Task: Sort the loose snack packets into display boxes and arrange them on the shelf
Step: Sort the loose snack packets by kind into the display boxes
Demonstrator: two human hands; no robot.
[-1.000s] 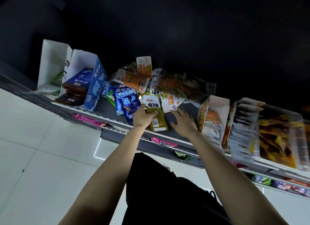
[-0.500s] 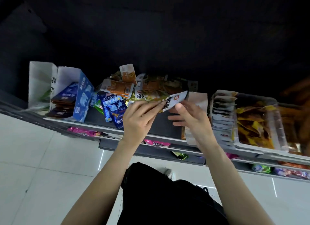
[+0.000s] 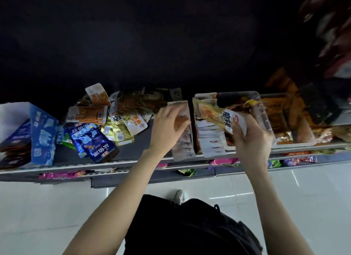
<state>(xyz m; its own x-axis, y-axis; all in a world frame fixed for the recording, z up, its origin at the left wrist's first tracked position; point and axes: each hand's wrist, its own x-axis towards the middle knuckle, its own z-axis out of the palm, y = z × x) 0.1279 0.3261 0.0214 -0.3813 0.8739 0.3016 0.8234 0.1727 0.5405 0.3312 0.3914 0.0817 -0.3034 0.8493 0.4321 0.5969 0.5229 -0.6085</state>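
My right hand [image 3: 251, 135] grips a yellow-and-white snack packet [image 3: 218, 115], held tilted above a white display box [image 3: 210, 140] filled with a row of white packets. My left hand [image 3: 167, 127] reaches with fingers spread onto a second white display box [image 3: 183, 142] just left of it; whether it grips anything I cannot tell. A heap of loose orange, gold and white packets [image 3: 115, 114] lies on the grey shelf [image 3: 76, 166] left of my left hand. Dark blue packets [image 3: 93, 140] lie at the front of the heap.
A blue display box [image 3: 42, 137] holding dark packets stands at the shelf's left end, with a white box behind it. A clear plastic tray [image 3: 264, 118] with orange packets sits at the right. Lower shelves show pink and green packets. White tiled floor lies below.
Both hands moved right from the loose heap. The packet passed from between both hands into my right hand alone, over the white box. My left hand went to the neighbouring box.
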